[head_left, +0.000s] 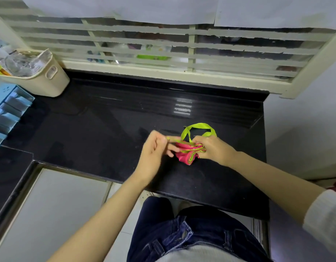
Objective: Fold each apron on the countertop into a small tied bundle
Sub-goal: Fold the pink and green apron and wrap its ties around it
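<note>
Head view: 1 pink apron (186,153), rolled into a small bundle with lime-green trim, sits on the black countertop (106,129) near its front edge. The right hand (212,148) clasps the bundle's right end; the blurred left hand (154,154) pinches a green strap (173,139) drawn leftward, 1 strap loop (199,127) lying just behind.

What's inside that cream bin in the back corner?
Crumpled clear plastic wrappers fill the bin top, with something orange beside them. Whatever lies deeper is hidden.
</note>
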`<state>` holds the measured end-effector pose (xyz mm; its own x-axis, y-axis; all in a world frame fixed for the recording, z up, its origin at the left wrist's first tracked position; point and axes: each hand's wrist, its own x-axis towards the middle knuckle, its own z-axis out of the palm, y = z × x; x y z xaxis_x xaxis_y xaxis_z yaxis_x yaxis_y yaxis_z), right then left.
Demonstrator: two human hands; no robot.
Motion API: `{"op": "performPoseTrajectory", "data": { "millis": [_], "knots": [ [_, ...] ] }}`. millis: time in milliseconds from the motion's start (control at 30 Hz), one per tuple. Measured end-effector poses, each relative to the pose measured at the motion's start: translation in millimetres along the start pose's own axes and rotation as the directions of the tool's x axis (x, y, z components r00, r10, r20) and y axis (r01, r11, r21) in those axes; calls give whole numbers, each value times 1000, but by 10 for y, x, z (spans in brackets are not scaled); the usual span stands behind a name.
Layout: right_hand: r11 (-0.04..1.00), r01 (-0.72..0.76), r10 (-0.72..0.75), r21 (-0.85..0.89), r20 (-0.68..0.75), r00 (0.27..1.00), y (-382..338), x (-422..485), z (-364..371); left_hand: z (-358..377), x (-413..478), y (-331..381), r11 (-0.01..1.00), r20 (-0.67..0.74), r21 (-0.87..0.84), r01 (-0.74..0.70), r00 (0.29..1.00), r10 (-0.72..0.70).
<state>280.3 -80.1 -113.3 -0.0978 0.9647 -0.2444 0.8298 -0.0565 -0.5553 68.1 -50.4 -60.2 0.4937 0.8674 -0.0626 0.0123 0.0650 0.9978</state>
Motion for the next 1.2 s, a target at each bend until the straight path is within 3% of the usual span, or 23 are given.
{"op": "performPoseTrajectory", "data": {
  "millis": [100, 200, 233, 300, 400, 467, 500, 700, 833, 1200],
  "knots": [
    [999, 35, -35, 22, 10, 999, -46, -49, 46, -8, 283, 229, 975, -19, -216, 40, 999, -45],
    [996, 80, -81, 32, 6, 997, -112, -76, 67, -57, 476, 255, 968, -49, -237, 81, 994, -96],
    [996, 86, -86, 37, 5, 996, -124, -85, 68, -87, 523, 225, 986, -53, -150, 74, 995, -83],
    [995, 86, -87, 57, 6, 996, -152, -122, 40, -190, 578, 150, 979, -22, 199, 50, 999, -47],
    [994, 77, -77, 82, 8, 997, -178, -182, -16, -358, 579, 45, 734, 190, 677, -64, 978, -90],
    [996, 68, -70, 66, 22, 997, -180, -215, -41, -409, 589, -14, 571, 346, 796, -199, 925, -160],
    [997, 62, -64, 48, 33, 997, -181, -226, -45, -401, 597, -11, 547, 372, 809, -216, 908, -192],
    [997, 70, -72, 40, 39, 997, -255, -216, -11, -184, 666, 128, 725, 347, 676, -135, 926, -152],
    [994, 89, -91, 65, 23, 996, -348, -194, 5, -97, 767, 132, 723, 314, 675, -148, 944, -99],
    [978, 59, -52, 198, -40, 998, -426, -222, -8, -94, 819, -57, 826, 108, 554, 104, 975, -195]
  ]
}}
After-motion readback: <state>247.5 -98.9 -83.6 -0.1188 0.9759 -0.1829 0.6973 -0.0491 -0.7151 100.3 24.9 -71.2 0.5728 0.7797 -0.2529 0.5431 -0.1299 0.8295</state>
